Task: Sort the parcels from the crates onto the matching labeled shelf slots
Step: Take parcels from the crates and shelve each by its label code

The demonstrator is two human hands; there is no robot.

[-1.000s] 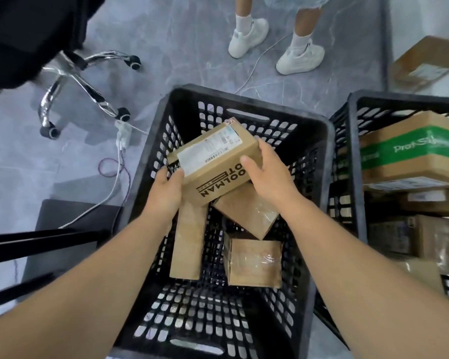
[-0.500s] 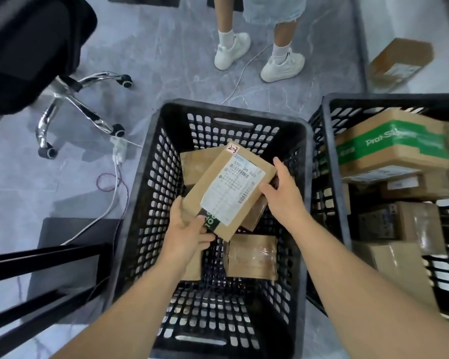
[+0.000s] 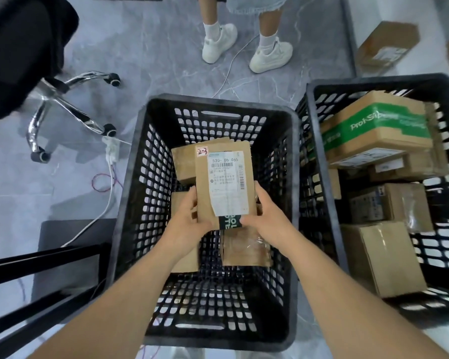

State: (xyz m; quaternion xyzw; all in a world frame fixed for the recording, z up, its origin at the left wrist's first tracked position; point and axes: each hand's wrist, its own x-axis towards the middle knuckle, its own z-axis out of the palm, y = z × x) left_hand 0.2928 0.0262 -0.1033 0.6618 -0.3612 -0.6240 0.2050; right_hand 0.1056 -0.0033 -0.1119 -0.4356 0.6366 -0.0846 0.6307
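A: Where is the parcel?

B: Above the crate middle. The left hand and right hand grip its near corners, fingers curled.

A: Heavy?

B: It seems light, stiff cardboard; holding the edges suits.

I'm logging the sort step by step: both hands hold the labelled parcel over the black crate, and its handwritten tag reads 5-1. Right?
Not quite. In the head view the left hand and right hand do hold the labelled parcel over the black crate, but the handwritten tag reads 2-3, not 5-1.
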